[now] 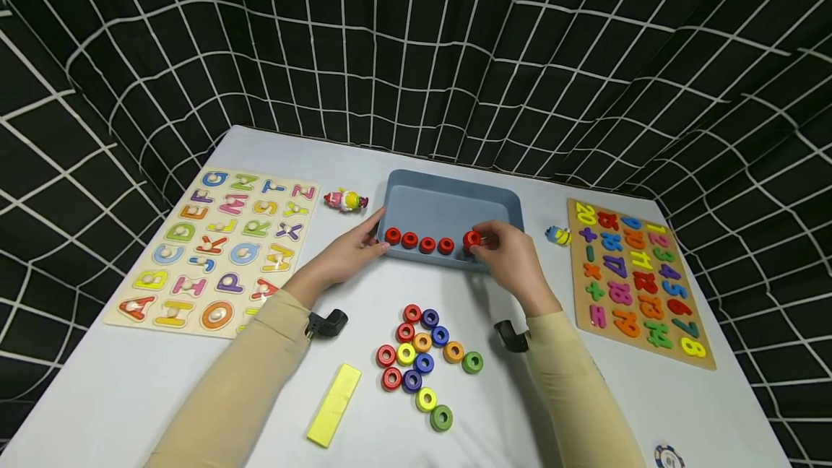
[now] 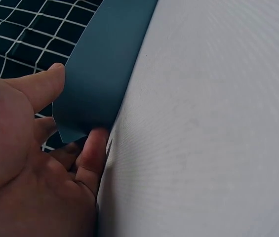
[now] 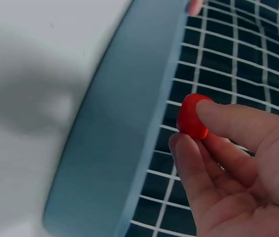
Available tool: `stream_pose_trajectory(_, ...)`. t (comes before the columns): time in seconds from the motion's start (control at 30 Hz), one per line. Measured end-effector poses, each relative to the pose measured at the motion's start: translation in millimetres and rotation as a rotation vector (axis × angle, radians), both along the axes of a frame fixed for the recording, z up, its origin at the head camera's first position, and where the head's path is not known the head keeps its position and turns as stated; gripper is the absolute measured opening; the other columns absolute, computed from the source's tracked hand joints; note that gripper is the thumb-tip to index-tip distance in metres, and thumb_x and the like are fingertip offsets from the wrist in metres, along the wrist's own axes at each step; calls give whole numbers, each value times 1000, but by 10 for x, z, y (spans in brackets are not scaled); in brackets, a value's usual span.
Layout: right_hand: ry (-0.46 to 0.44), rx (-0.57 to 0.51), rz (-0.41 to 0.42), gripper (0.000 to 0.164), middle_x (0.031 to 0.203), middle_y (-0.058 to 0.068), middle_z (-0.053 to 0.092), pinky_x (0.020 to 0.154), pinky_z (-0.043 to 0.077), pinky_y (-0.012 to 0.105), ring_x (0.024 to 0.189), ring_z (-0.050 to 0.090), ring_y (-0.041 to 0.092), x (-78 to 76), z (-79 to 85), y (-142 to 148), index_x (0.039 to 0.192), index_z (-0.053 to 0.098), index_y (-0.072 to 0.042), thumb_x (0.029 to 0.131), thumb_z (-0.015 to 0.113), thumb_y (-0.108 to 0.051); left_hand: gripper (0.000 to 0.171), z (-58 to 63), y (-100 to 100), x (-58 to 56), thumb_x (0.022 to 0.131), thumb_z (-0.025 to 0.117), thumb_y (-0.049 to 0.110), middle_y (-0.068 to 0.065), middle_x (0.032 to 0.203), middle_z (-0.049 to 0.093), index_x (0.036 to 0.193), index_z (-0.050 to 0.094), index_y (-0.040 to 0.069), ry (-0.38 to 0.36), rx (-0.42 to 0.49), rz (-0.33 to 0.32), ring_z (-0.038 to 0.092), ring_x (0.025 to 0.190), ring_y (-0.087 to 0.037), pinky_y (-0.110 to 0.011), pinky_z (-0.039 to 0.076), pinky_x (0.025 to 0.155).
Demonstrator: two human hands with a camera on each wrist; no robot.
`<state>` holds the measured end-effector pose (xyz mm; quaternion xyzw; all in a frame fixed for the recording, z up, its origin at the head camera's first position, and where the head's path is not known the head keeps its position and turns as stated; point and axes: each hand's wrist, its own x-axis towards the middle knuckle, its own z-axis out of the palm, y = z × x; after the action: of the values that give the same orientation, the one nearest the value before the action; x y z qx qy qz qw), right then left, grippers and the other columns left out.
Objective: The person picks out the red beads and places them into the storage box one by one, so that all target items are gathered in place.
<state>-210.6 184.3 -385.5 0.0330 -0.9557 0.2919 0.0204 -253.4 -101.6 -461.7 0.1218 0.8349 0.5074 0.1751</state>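
A blue-grey tray lies on the table, with a row of several red rings along its near side. At the tray's left near corner my left hand grips the wall; in the left wrist view the thumb touches the rim and other fingers bend around the corner. Over the right end of the row, my right hand pinches another red ring between thumb and fingers. The right wrist view shows this ring above the tray's rim. Whether it touches the tray's floor is hard to tell.
Loose coloured rings lie in front of the tray, beside a yellow block. A letter board is left and a number board right. Small toy figures flank the tray. A round chip lies at the front right.
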Motion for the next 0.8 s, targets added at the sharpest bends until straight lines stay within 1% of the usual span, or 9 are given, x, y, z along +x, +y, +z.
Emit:
stream_pose_trajectory(0.07,-15,25,1,32,104,9,69,79,51,39,93,65,23,-146,-29,-39,118,65,-10,88,69,-18,72,-5,3,-4,95,57,40,-5,111,52,152,13,46,1,1,-1,47,105,-21,-42,35,98)
stream_pose_trajectory(0.17,-36,37,0,33,105,10,69,81,51,40,94,64,24,-297,-62,-90,119,64,-9,88,69,-19,72,-6,1,-7,96,57,40,-5,110,51,152,12,45,-1,1,-4,47,104,-21,-41,35,97)
stream_pose_trajectory(0.23,-53,37,2,34,109,12,69,83,50,41,98,64,26,-362,-82,-114,121,64,-8,88,68,-18,72,1,-8,-7,96,57,40,-5,109,51,152,13,45,-1,-2,1,46,103,-21,-40,34,95)
stream_pose_trajectory(0.3,-68,48,-7,36,112,14,68,84,50,42,100,63,27,-376,-110,-91,123,63,-7,89,67,-17,72,12,19,3,96,57,40,-5,109,51,152,13,44,-3,-3,-2,46,103,-21,-40,35,95)
stream_pose_trajectory(0.43,-88,62,-32,36,117,15,66,89,50,43,106,62,28,-350,-136,-50,125,62,-7,90,65,-15,72,38,52,11,96,57,41,-6,110,51,153,13,43,4,-16,-10,47,103,-21,-40,36,94)
stream_pose_trajectory(0.53,-81,30,-32,35,117,13,65,88,51,42,104,63,26,-284,-115,-61,124,63,-9,90,65,-15,71,42,54,5,96,56,42,-5,110,51,152,13,45,11,-27,-10,47,101,-21,-40,37,91)
stream_pose_trajectory(0.67,-35,-25,16,32,116,11,66,86,52,42,102,64,25,-161,-43,-141,120,65,-8,89,67,-13,71,24,30,-7,96,56,41,-5,109,51,151,13,48,14,-31,1,48,100,-21,-39,36,91)
stream_pose_trajectory(0.8,0,-52,75,29,113,9,67,85,52,40,99,65,22,-23,14,-243,117,66,-8,89,67,-11,71,-8,5,-18,96,56,40,-5,110,51,151,12,47,16,-34,4,48,100,-21,-40,36,93)
